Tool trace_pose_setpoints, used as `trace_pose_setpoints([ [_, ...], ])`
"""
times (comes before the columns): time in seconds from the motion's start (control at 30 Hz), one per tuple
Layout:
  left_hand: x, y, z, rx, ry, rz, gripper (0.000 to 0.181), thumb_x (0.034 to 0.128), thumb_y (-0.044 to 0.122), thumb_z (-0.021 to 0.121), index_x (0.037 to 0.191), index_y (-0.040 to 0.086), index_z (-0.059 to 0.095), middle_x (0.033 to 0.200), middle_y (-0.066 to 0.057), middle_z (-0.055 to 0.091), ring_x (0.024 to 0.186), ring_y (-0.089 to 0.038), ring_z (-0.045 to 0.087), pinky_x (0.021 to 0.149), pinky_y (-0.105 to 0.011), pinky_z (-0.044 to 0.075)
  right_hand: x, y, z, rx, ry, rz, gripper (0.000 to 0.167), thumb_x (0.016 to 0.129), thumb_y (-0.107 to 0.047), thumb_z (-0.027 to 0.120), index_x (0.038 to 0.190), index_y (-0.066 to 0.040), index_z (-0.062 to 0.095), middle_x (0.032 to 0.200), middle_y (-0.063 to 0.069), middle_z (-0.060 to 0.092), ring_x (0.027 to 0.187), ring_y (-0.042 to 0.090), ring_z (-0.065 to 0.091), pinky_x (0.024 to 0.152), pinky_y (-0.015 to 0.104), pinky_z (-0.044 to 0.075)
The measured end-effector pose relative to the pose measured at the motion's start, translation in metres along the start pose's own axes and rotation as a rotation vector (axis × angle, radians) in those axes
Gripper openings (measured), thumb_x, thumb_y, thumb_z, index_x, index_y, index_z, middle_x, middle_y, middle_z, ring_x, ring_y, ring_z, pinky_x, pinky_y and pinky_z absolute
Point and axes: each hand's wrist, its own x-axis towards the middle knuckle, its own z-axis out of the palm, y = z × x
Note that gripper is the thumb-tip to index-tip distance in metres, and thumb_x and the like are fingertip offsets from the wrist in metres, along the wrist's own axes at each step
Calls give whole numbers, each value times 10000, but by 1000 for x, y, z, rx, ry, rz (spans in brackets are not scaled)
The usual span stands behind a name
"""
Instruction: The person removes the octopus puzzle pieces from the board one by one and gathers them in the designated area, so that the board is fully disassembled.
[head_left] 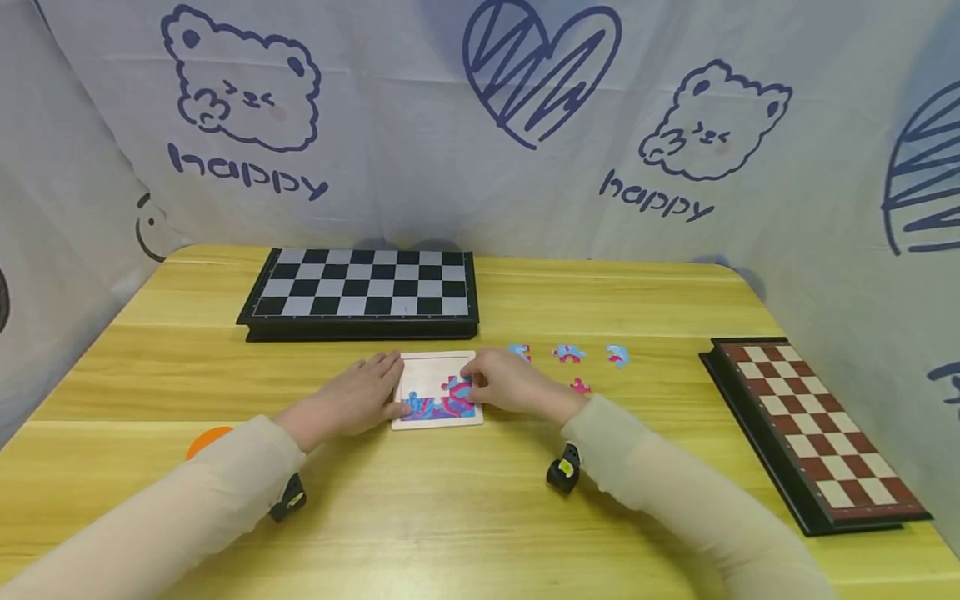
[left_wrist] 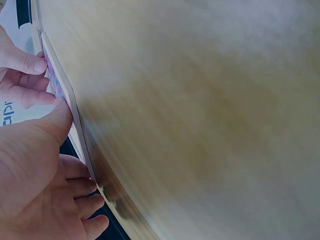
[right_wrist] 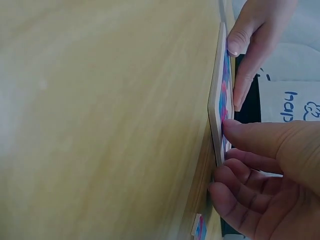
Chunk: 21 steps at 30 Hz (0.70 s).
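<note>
A white-framed puzzle tray (head_left: 438, 423) lies on the table, with blue, pink and purple pieces (head_left: 431, 408) along its near part. The left hand (head_left: 358, 395) rests along the tray's left side, fingers extended and thumb at the near left corner. At the right side, the right hand (head_left: 513, 383) pinches a blue and pink piece (head_left: 456, 388) between thumb and forefinger. In the right wrist view, the thumb of the right hand (right_wrist: 270, 175) touches the puzzle face and the other fingers are curled beside the tray (right_wrist: 216, 105).
Several loose pieces (head_left: 570, 353) lie right of the tray. Behind it is a black-and-white chessboard (head_left: 367, 283); a brown-and-white one (head_left: 832, 433) stands at the far right. An orange object (head_left: 207, 440) shows partly behind the left sleeve. A printed cloth (head_left: 412, 167) hangs beyond the table.
</note>
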Motion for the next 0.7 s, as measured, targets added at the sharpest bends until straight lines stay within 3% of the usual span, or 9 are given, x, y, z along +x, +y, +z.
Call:
trace_pose_setpoints([
  [0.4, 0, 1, -1, 7, -10, -4, 710, 938, 399, 496, 1378, -117, 287, 1441, -273, 238, 1312, -421, 225, 1051, -522, 208, 3, -2, -1, 25, -4, 34, 253, 836, -158, 695, 1058, -46, 648, 749, -3, 527, 707, 144, 477, 625, 233, 411],
  [0.7, -1, 2, -2, 16, 2, 7, 703, 940, 395, 495, 1372, -123, 296, 1435, -279, 246, 1307, -423, 236, 1047, -524, 216, 4, -2, -2, 5, 11, 15, 237, 810, -157, 724, 992, -53, 613, 803, 23, 514, 723, 159, 472, 641, 245, 424],
])
